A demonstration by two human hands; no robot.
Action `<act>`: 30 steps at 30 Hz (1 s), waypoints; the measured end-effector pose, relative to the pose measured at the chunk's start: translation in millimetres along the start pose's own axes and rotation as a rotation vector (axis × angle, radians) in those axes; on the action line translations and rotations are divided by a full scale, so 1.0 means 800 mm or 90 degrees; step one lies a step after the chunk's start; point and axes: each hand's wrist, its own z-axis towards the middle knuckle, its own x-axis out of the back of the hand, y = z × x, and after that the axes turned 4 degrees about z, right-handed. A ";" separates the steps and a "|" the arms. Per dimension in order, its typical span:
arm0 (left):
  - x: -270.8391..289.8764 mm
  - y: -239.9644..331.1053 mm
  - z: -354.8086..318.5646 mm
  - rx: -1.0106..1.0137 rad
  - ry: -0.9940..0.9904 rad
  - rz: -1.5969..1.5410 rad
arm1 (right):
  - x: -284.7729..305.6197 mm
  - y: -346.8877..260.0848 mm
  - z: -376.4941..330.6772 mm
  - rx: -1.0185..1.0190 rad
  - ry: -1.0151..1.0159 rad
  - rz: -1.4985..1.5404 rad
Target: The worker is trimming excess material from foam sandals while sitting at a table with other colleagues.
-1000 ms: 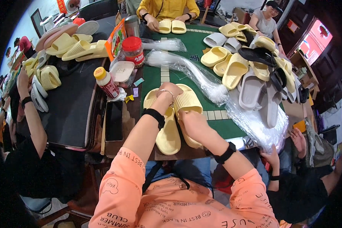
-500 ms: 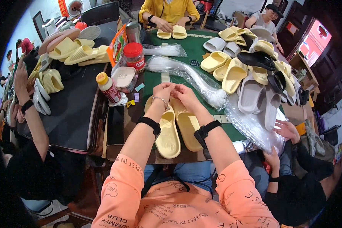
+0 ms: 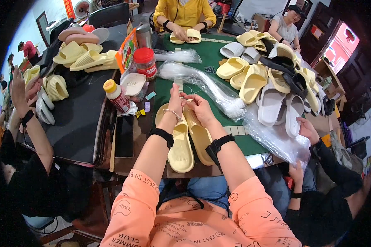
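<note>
A pair of pale yellow slippers point(image 3: 180, 150) lies side by side at the table's near edge, toes toward me. Over their far ends are both my hands, close together. My left hand point(image 3: 175, 101) holds its fingers stretched upward, seen edge-on, with the thumb side near the right fingers. The fingers of my right hand point(image 3: 198, 108) are pinched together; anything between them is too small to name. Beyond them, a long bundle of thin clear plastic strands point(image 3: 208, 88) lies in a clear bag on the green mat point(image 3: 163, 88).
A heap of yellow, grey and black slippers point(image 3: 271, 103) stands right. A clear plastic bag point(image 3: 276, 138) lies before it. To the left are a bottle point(image 3: 117, 96), red-lidded jar point(image 3: 145, 64), lidded tub point(image 3: 133, 84) and dark phone point(image 3: 124, 136). Co-workers sit around the table.
My left fingers have straightened upward, and the two hands are slightly less closely joined. A co-worker's hand at the right has reached a grey slipper on the heap.
</note>
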 end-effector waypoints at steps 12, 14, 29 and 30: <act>-0.005 -0.009 -0.001 -0.022 -0.034 0.130 | -0.004 -0.001 -0.006 0.008 -0.016 0.026; -0.009 -0.008 -0.007 -0.035 -0.044 0.123 | -0.002 0.000 -0.005 0.013 -0.015 0.045; 0.001 -0.020 -0.004 -0.177 -0.090 0.367 | 0.004 -0.002 0.002 0.002 0.134 0.117; 0.002 -0.018 -0.004 -0.177 -0.087 0.368 | 0.002 -0.003 0.001 0.001 0.132 0.118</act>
